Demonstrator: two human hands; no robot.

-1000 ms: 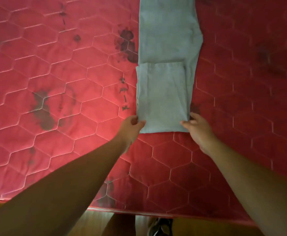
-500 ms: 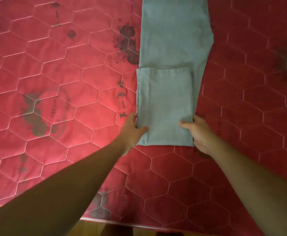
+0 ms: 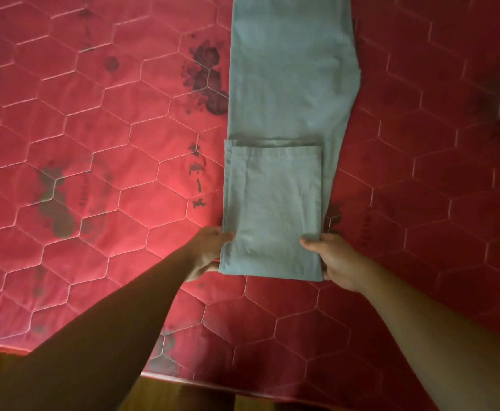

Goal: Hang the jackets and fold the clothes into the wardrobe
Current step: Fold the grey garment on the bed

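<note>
A pair of light grey-blue trousers [image 3: 290,84] lies lengthwise on the red quilted mattress [image 3: 94,161], running up out of the frame. Its near end is folded back over itself into a flat rectangle [image 3: 275,203]. My left hand [image 3: 208,250] grips the left near corner of that fold, thumb on top and fingers under the cloth. On the other side my right hand [image 3: 334,259] grips the right near corner the same way. Both forearms reach in from the bottom of the view.
The mattress carries dark printed marks [image 3: 204,75] and stains [image 3: 56,209] left of the trousers. Its near edge [image 3: 201,381] runs along the bottom, with wooden floor below it. Bare mattress lies on both sides of the trousers.
Both hands have slid further along the sides of the fold and closed on its near corners. The view has shifted a little closer over the trousers.
</note>
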